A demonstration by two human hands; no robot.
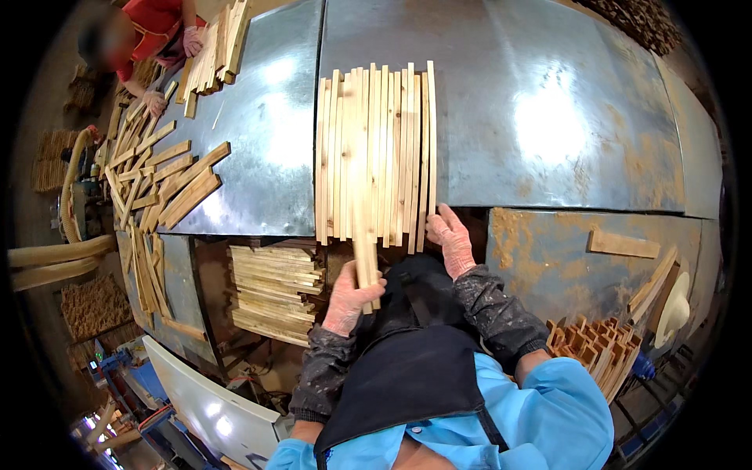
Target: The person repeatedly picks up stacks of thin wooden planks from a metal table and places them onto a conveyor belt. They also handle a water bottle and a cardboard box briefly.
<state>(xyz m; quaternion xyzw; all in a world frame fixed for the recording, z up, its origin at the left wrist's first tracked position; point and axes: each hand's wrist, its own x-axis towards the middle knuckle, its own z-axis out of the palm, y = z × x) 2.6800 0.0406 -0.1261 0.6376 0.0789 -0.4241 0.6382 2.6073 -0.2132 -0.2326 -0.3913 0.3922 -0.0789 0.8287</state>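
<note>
A row of long pale wooden strips lies side by side on the metal table, their ends uneven. My left hand is closed around the near end of light wooden strips that stick out from the row toward me; motion blurs them a little, and I cannot tell how many there are. At the row's right side, my right hand has its fingers apart, the fingertips by the near end of the outermost strip. Whether they touch it is hard to see. Both hands wear pinkish gloves.
Left of my legs is a stack of strips below table height. Loose wooden pieces lie jumbled at the table's left, where a co-worker in red handles more strips. A bundle of wood pieces and a single block are at right.
</note>
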